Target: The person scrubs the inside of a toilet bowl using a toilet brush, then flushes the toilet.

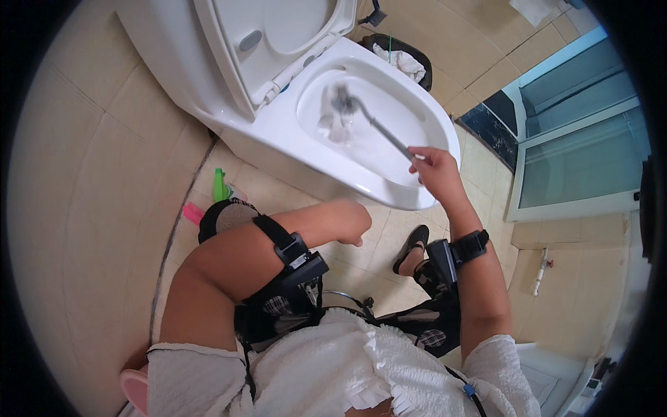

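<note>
My right hand grips the grey handle of a toilet brush over the front part of a white toilet bowl. The blurred brush head is inside the bowl, near its back left, with whitish wet streaks beside it. The toilet's seat and lid are raised. My left hand hangs beside the bowl's near side, its fingers curled down; nothing shows in it, and its palm side is hidden.
On the floor at the left, by my knee, are a green spray-bottle head and a pink plastic item. A dark waste bin with crumpled paper stands behind the bowl. A glass-panelled door is at the right, and a pink container is lower left.
</note>
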`<action>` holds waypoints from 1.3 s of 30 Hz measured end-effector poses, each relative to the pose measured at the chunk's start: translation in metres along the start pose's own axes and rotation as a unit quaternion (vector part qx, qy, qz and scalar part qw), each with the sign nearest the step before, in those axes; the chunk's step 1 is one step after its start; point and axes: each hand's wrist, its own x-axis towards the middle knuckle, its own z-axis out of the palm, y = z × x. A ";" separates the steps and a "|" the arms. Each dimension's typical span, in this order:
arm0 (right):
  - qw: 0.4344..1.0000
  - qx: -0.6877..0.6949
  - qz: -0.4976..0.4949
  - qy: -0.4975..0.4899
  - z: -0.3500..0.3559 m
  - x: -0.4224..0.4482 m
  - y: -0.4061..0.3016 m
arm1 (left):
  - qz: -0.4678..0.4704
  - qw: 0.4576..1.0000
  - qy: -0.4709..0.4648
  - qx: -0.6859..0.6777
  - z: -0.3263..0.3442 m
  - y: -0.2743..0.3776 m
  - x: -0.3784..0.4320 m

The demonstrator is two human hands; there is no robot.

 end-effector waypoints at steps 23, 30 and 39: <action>0.961 -0.267 -0.065 0.004 0.005 -0.009 -0.007 | 0.013 0.996 0.079 0.040 0.022 0.011 -0.018; 0.997 -0.065 -0.024 0.037 0.027 0.012 -0.023 | -0.003 0.995 0.082 0.048 0.023 0.010 -0.014; 0.959 -0.208 -0.187 -0.041 -0.002 -0.040 -0.044 | -0.008 0.994 0.076 0.081 0.024 0.008 -0.004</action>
